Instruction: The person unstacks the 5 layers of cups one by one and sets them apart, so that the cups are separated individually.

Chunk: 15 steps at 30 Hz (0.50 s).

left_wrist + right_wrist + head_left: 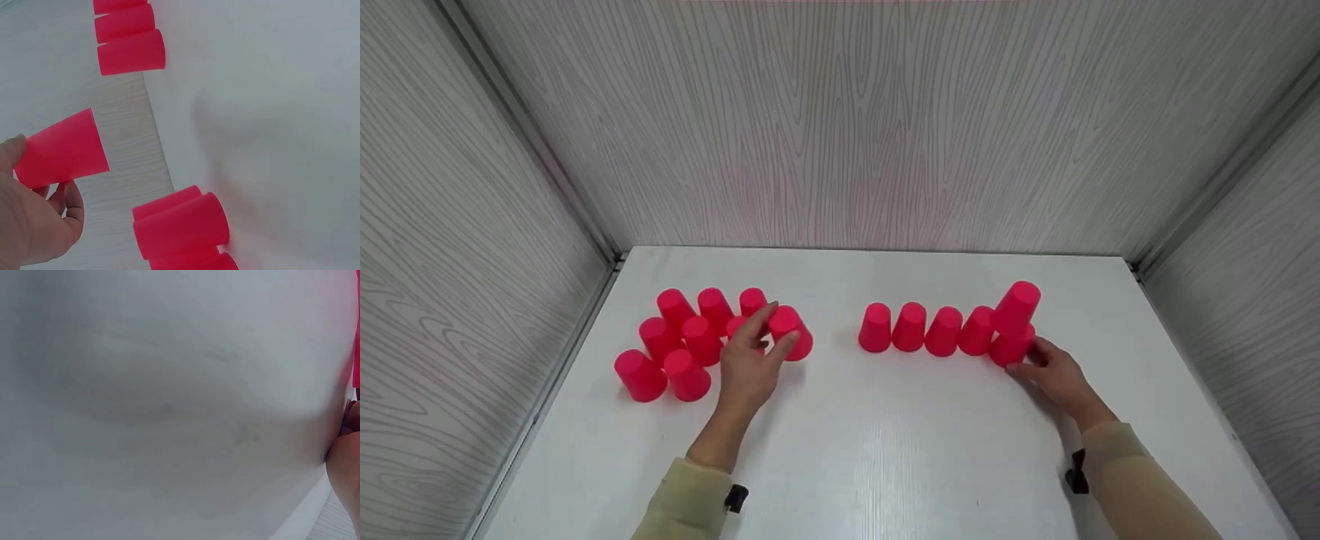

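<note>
My left hand (750,371) holds an upside-down red cup (790,332) between thumb and fingers, just right of a group of red cups. In the left wrist view this cup (64,152) is off the table, apart from the others. My right hand (1057,379) grips the low part of the end cup (1011,349) in a row of upside-down red cups (910,328). Another red cup (1018,304) stands on the right end of that row; whether it rests on one cup or two is unclear. Only part of the right hand (346,450) shows in the right wrist view.
Several upside-down red cups (688,375) stand close together on the left of the white table (885,450). Grey wood-grain panels (840,127) enclose the back and both sides. A gap of bare tabletop lies between the left group and the row.
</note>
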Motion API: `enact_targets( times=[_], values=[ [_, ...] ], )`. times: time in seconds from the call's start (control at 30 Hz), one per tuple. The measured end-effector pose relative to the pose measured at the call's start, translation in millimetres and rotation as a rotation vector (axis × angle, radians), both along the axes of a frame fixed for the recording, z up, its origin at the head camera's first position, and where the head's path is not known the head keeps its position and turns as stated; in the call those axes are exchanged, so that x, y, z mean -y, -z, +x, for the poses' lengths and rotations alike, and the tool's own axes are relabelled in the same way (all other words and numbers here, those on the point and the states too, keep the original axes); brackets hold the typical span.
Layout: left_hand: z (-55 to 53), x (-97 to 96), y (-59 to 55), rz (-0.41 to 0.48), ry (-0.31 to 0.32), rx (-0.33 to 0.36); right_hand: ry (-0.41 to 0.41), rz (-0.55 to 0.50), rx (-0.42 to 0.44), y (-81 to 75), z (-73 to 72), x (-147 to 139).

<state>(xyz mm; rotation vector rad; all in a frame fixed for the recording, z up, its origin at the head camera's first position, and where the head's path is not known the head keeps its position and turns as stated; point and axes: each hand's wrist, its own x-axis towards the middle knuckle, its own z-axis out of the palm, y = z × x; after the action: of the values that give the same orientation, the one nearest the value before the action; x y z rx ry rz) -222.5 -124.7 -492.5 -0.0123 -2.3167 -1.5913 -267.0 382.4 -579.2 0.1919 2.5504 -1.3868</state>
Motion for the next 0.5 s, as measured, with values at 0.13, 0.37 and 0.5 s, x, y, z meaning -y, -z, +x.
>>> enact_targets(
  times=[0.13,0.37,0.5],
  values=[
    [8.6,21.6,6.5,0.019,-0.043,0.030,0.005,-0.012,0.006,-1.1,1.9,0.8],
    [24.3,49.7,23.8,0.045,-0.098,0.082,0.016,-0.025,0.023,-0.6,1.3,0.0],
    [30.4,58.4,34.0,0.067,-0.117,0.096,0.018,-0.018,0.024,-0.4,1.5,0.0]
  ],
)
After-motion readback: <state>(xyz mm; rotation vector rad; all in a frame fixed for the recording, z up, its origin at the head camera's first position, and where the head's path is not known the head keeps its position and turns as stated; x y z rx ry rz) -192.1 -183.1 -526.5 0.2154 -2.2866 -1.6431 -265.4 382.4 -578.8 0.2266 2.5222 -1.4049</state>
